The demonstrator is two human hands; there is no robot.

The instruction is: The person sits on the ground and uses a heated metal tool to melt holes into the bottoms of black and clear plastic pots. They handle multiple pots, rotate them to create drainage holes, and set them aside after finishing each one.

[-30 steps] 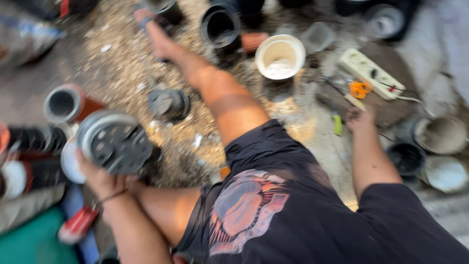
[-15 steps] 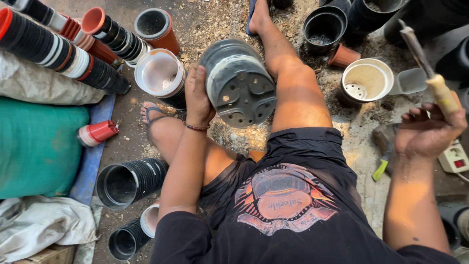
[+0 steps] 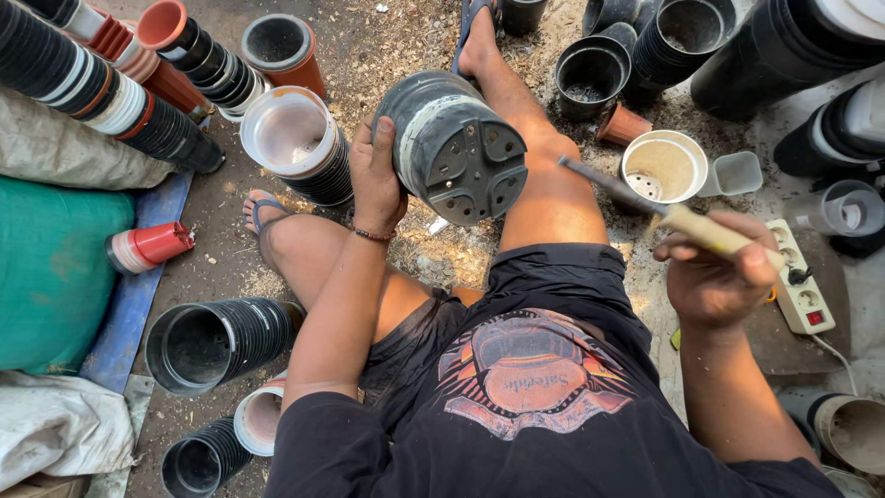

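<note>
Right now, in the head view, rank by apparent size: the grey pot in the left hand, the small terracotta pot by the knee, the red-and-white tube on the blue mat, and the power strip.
1. Grey pot, though nearest the camera.
2. Power strip and red-and-white tube: look alike, unranked.
3. Terracotta pot.

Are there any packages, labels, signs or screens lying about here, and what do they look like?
No packages, signs or screens show.
Shirt print: on the person's black shirt, a rounded emblem in red, orange and grey.
Power strip: on the ground beside the right hand, long, cream, with a red switch; any markings too small to tell.
</note>
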